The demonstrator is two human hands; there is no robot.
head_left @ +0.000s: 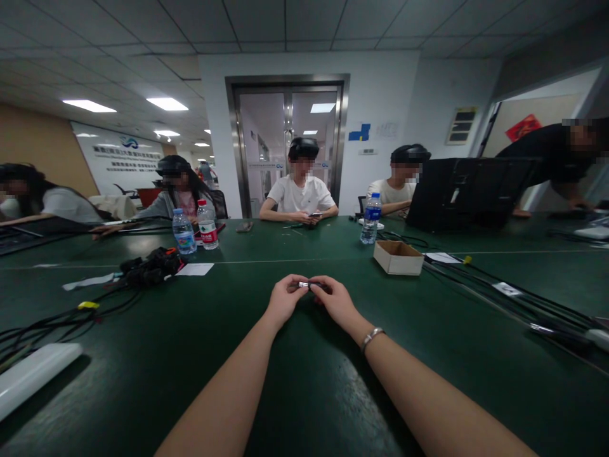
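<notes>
My left hand [283, 303] and my right hand [339, 301] meet over the middle of the green table [214, 374]. Between their thumbs and fingers is a small slim object, silver and black [303, 285], held level. The left fingers pinch its silver end, and the right fingers close on its dark end. It is too small for me to tell its kind, and the fingers cover much of it. A metal bracelet [372, 339] circles my right wrist.
An open cardboard box [398, 264] and a water bottle [370, 222] stand to the right. Two bottles [184, 233] are at the left, near a black cable bundle [150, 270]. More cables [480, 285] cross the right side. Several people sit around the table, one person [301, 197] opposite.
</notes>
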